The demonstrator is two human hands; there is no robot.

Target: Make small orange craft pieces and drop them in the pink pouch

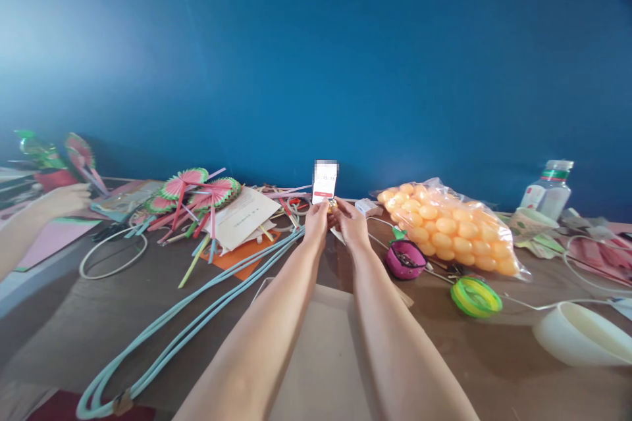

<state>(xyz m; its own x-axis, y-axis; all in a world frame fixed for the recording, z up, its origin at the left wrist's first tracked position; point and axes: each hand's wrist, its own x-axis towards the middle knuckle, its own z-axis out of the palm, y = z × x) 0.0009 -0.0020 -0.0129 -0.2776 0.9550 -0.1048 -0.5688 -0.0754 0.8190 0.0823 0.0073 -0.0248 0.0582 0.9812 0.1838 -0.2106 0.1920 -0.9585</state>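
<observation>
My left hand (pixel 316 216) and my right hand (pixel 350 216) are stretched far forward, close together near the blue wall. Between their fingertips is a small shiny gold round piece (pixel 332 204), pinched from both sides; its exact kind is too small to make out. Just behind my hands a phone (pixel 323 185) stands upright with a lit white screen of digits and a red bar. To the right of my right hand sits a small magenta bowl (pixel 405 260) with small dark pieces inside. A beige board (pixel 320 355) lies beneath my forearms.
Pale blue cords (pixel 182 316) loop across the left. Folded paper fans (pixel 212 194), strips and printed sheets (pixel 247 214) lie behind them. Rightward are a bag of orange balls (pixel 449 227), a green-yellow coil (pixel 475 297), a white cup (pixel 585 334) and a bottle (pixel 548 189). Another person's hand (pixel 64 200) reaches in from the left.
</observation>
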